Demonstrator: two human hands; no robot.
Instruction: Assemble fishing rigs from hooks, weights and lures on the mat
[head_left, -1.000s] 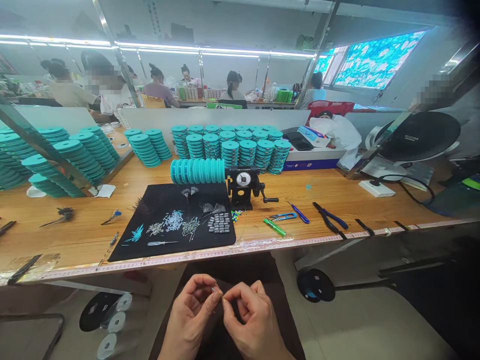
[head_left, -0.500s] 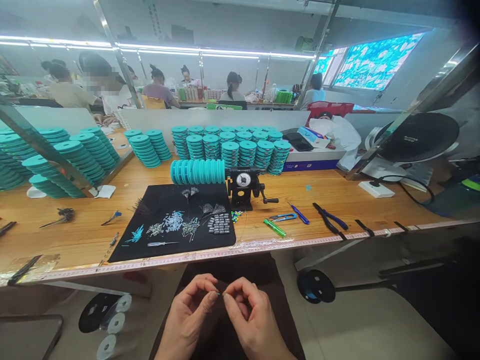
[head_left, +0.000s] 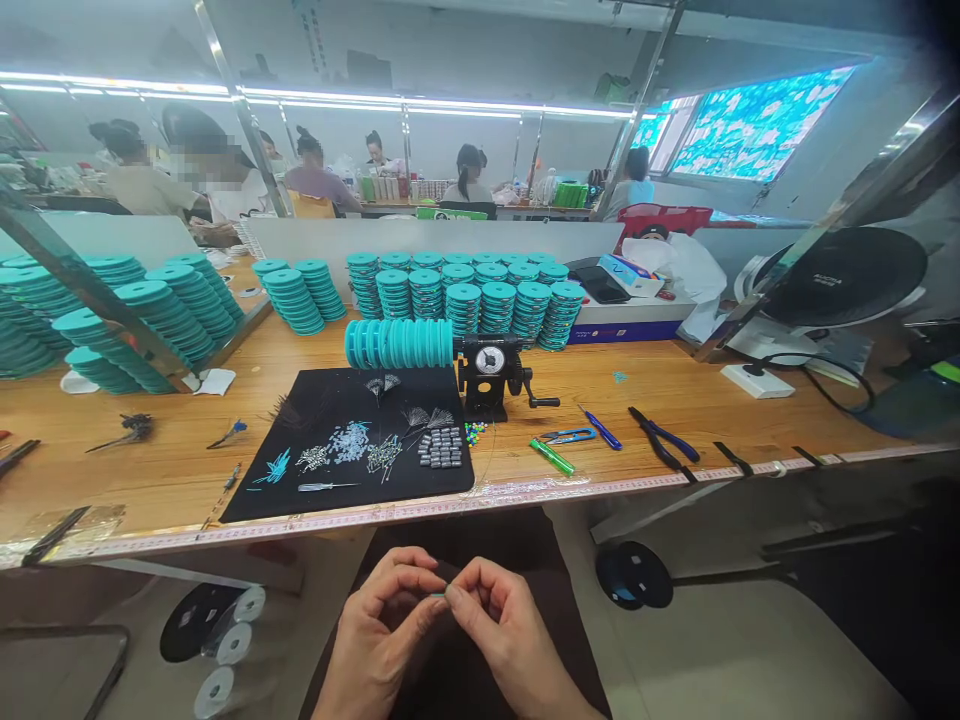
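In front of the table edge, low in the head view, my left hand [head_left: 386,625] and my right hand [head_left: 499,620] meet at the fingertips. A tiny green piece [head_left: 439,596] shows between my left thumb and fingers, its right end at my right thumb and forefinger. Both hands are closed in a pinch; what exactly the piece is, I cannot tell. Beyond them lies a black mat [head_left: 300,500] with teal slivers [head_left: 277,466], clear small bits [head_left: 349,442], metal pins [head_left: 385,455], grey cylinders [head_left: 441,447] and a small screwdriver [head_left: 328,487].
A black crank winder [head_left: 487,375] carries a row of teal spools [head_left: 397,344]. Stacked spools [head_left: 495,300] stand behind. To the right lie a green tube [head_left: 551,456], blue snips [head_left: 570,436], a blue-handled tool [head_left: 600,428] and pliers [head_left: 664,437]. A measuring tape [head_left: 525,490] lines the edge.
My left thumb and fingers have moved slightly right, closer to my right fingertips. The green piece shows a little more. The whole view has shifted slightly.
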